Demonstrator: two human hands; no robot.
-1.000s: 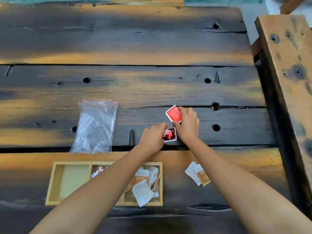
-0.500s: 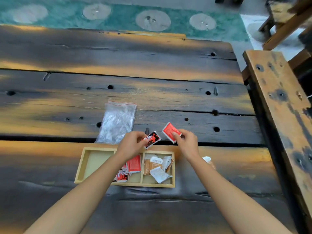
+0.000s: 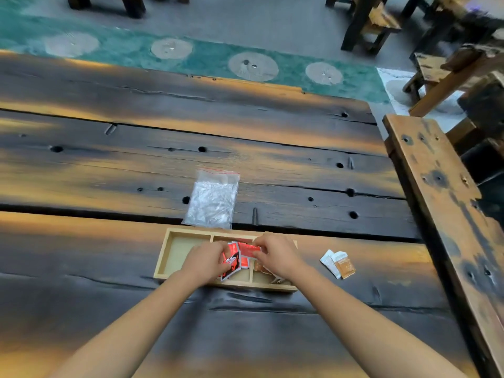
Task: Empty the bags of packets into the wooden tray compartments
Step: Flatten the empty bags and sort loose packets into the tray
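A light wooden tray (image 3: 163,257) with three compartments lies on the dark table. Both hands are over its middle compartment, where several red packets (image 3: 236,259) lie. My left hand (image 3: 206,261) pinches a red and black packet there. My right hand (image 3: 275,255) pinches a plain red packet (image 3: 249,250) at its right edge. The left compartment holds nothing I can see. The right compartment holds orange and white packets, mostly hidden under my right hand. A clear zip bag (image 3: 212,199), flat and crumpled, lies just behind the tray.
Two loose packets (image 3: 339,264), one white and one orange, lie on the table right of the tray. A wooden bench (image 3: 447,211) runs along the table's right side. Chairs and a green patterned floor lie beyond the far edge.
Both hands moved from the table behind the tray down over the middle compartment, each carrying a red packet. The camera tilted up, showing more floor.
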